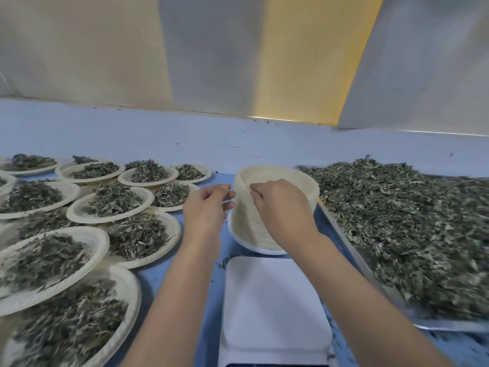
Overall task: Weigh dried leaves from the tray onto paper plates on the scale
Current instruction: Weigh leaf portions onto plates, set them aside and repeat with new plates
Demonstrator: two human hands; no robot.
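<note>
Loaded plates (113, 205) of grey-green scraps crowded the left of the blue counter (185, 139). Next came the left hand (207, 207), fingers curled and thumb close to forefinger, just beside the left wall of the stack of paper plates (247, 226); blur hid whether that grip held a rim or nothing. The right hand (281, 207) lay over the stack's near side, its curled fingers apparently pinching the edge of the top plate (285, 172). That plate was pale cream, round with no long axis, empty and ribbed at the rim.

The relation that mattered: the top plate sat directly under the right hand's grip, so the right was the nearer of the 2 hands; the scale (272, 300), white and bare on top, lay straight back towards the person from the stack, just beside its base. Rightmost, the metal tray (341, 229) held a deep heap of dried leaves (397, 221), touching nothing but the tray.
</note>
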